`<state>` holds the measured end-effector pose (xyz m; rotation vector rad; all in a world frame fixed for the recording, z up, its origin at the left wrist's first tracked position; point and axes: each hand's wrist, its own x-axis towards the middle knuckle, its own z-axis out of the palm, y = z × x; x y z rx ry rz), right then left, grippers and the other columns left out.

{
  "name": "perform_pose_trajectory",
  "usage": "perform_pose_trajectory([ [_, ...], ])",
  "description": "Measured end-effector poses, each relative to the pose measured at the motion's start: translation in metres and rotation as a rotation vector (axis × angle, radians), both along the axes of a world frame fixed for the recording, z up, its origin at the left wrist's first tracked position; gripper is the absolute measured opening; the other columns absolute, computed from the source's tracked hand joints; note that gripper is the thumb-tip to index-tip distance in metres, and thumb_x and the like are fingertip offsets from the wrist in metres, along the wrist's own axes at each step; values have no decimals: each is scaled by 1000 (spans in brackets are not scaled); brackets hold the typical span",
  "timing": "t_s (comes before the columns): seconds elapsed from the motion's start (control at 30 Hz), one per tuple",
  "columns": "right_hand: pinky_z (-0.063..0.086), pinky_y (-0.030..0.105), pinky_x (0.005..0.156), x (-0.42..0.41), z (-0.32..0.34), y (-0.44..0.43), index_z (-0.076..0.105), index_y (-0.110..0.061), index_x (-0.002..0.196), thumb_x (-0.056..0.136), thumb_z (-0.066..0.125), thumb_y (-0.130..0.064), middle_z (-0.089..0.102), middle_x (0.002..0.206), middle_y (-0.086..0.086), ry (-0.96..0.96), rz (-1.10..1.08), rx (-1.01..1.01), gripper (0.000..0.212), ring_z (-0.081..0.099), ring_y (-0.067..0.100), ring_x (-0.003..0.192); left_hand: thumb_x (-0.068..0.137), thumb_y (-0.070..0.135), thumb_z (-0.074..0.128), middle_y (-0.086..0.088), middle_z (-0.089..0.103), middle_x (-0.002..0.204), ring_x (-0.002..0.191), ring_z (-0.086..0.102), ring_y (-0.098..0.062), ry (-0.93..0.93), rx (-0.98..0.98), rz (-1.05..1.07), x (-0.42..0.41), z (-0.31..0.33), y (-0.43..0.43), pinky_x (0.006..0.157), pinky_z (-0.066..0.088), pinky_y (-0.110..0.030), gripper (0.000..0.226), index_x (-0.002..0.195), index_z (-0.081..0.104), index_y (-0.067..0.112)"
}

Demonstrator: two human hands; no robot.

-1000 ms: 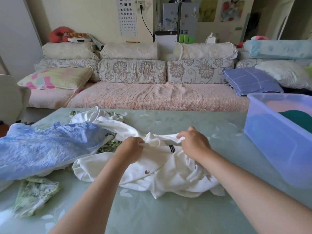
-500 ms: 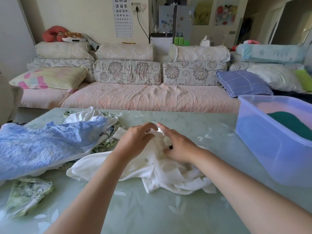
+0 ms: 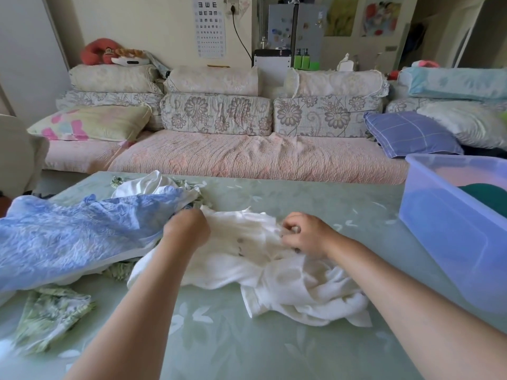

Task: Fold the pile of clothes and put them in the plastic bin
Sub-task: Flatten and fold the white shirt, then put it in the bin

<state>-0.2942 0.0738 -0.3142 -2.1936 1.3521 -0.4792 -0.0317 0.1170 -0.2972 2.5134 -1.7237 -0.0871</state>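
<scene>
A crumpled white garment (image 3: 277,272) with small snap buttons lies in the middle of the green table (image 3: 247,346). My left hand (image 3: 188,229) grips its upper left edge with curled fingers. My right hand (image 3: 304,234) pinches the fabric at its upper right, fingers curled. A blue patterned garment (image 3: 76,237) spreads over the pile at the left, with white cloth (image 3: 148,185) behind it and a green floral piece (image 3: 49,314) at the near left. The translucent blue plastic bin (image 3: 450,229) stands at the right, with something dark green (image 3: 485,193) inside.
A sofa (image 3: 247,157) with floral cushions runs along the far side of the table. A purple checked pillow (image 3: 406,133) lies near the bin. A pale chair back (image 3: 16,152) stands at the left edge.
My hands were close together on the white garment's top edge half a second ago; now they have moved apart along it, the left toward the blue garment and the right toward the bin.
</scene>
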Motion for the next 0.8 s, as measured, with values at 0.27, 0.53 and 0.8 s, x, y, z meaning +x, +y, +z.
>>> perform_pose_trajectory([
  [0.27, 39, 19, 95, 17, -18, -17, 68, -29, 118, 83, 47, 4, 58, 129, -3, 52, -33, -154, 53, 54, 16, 122, 88, 17, 49, -9, 37, 147, 134, 36, -31, -205, -46, -128, -16, -8, -5, 107, 32, -43, 61, 146, 35, 29],
  [0.53, 38, 35, 108, 5, -27, -2, 27, -43, 152, 91, 51, -35, 41, 154, -3, 579, 161, -37, 66, 43, 25, 138, 92, 36, 51, -9, 52, 136, 125, 48, -32, 5, 178, -424, -46, -46, -4, 102, 39, -42, 52, 142, 40, 32],
  [0.8, 45, 26, 49, -3, 17, 52, 66, -14, 78, 76, 65, -34, 68, 69, 2, 718, 145, 282, 21, 55, 21, 58, 84, 14, 42, 0, 66, 94, 89, 61, -21, 293, 266, -516, -59, -22, 18, 75, 47, -32, 24, 93, 64, 19],
])
